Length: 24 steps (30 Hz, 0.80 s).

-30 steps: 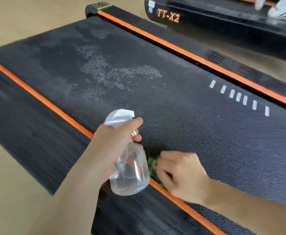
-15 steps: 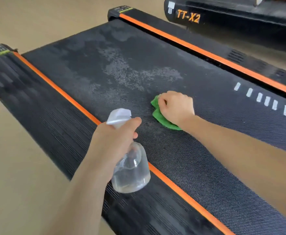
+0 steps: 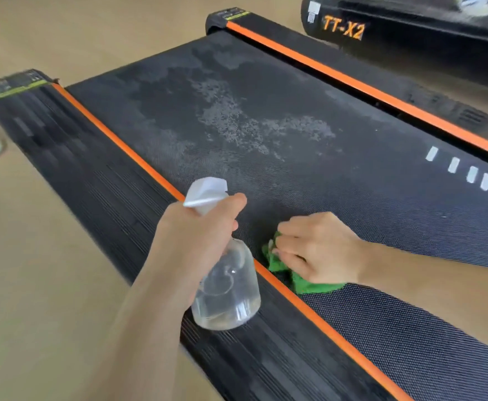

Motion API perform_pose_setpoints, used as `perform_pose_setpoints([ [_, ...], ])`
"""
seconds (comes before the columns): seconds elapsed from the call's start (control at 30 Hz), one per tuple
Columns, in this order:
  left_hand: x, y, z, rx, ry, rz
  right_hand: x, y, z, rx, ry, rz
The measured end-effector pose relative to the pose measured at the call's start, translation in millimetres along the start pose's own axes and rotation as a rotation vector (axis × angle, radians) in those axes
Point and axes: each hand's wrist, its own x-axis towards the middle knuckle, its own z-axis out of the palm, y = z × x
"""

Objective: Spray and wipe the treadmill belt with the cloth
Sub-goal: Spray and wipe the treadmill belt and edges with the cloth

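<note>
The right hand (image 3: 321, 250) has pulled the green cloth (image 3: 303, 280) back toward the person. Half a second ago it was pressing the cloth out in the middle of the treadmill belt (image 3: 309, 91), just short of the pale wet patch (image 3: 251, 125); now it sits at the near edge of the belt, the cloth bunched under the palm and fingers and touching the orange stripe (image 3: 138, 157) that borders the belt. The fingers are bent over the cloth and press it down (whether they truly pinch it cannot be made out). This matches where the hand was a second ago, so the stroke reads as a back-and-forth scrub out from the body and home again.

The left hand (image 3: 196, 230) has barely shifted. It grips the clear spray bottle (image 3: 225, 287) by the neck, index finger laid along the white nozzle, and holds it above the ribbed side rail (image 3: 92, 180), just to the left of the right hand, the two hands close but not touching.

For the task, the spraying looks done for this section, and the wiping is partway: the speckled wet patch lies beyond both hands, apparently untouched. The next outward stroke probably needs to reach farther to take it in.
</note>
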Motion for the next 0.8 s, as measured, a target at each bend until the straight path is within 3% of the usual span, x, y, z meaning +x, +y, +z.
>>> perform_pose_setpoints([
  [0.13,10,-4,-8,-0.026,-0.038,0.038,98,36,42,-0.038,0.12,0.361],
  [0.27,15,-13,-16,-0.033,-0.039,0.042,134,35,46,-0.029,0.045,0.551],
  [0.37,8,-6,-15,-0.035,-0.009,0.03,73,1,28,0.021,0.022,0.474],
  [0.53,-4,-5,-10,0.024,-0.093,0.017,-67,-49,-23,0.175,-0.042,0.251],
  [0.7,-3,1,-10,0.014,-0.112,0.048,-33,-20,-5,0.071,0.023,-0.012],
  [0.8,-3,1,-13,0.036,-0.096,0.044,34,-2,22,0.02,0.076,0.06],
])
